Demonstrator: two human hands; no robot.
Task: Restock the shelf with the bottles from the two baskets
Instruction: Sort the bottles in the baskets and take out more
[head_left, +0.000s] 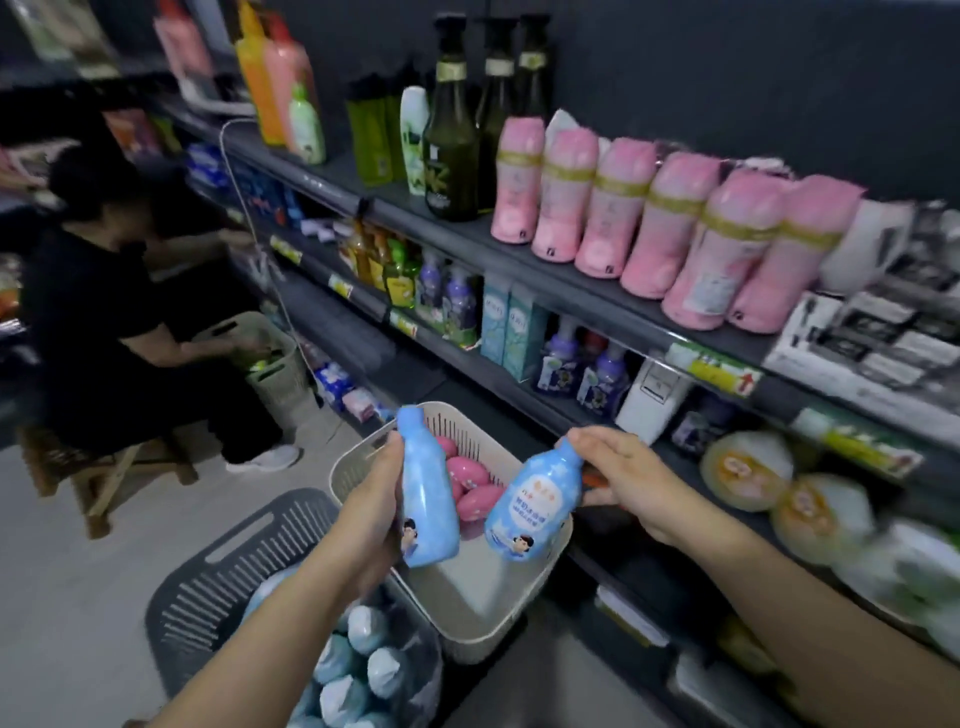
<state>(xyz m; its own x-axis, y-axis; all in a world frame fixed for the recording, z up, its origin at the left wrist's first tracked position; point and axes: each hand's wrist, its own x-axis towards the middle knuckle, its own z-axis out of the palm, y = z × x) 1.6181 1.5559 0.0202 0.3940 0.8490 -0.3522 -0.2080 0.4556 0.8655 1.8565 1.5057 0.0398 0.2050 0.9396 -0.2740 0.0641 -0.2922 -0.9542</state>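
The left grip (375, 493) curls round one blue bottle (428, 499); the right grip (618, 470) pinches a second blue bottle (530, 512) by its neck, above the beige basket (488, 623).

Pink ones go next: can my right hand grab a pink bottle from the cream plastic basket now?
Probably not yet: the right hand grips a light blue plastic bottle by its neck. The pink bottles lie uncovered in the cream plastic basket, likely reachable once that hand empties.

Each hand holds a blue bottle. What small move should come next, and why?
Probably raise the right hand and its blue bottle toward the shelf: it is nearer the shelf, and the left hand holds a second bottle to follow.
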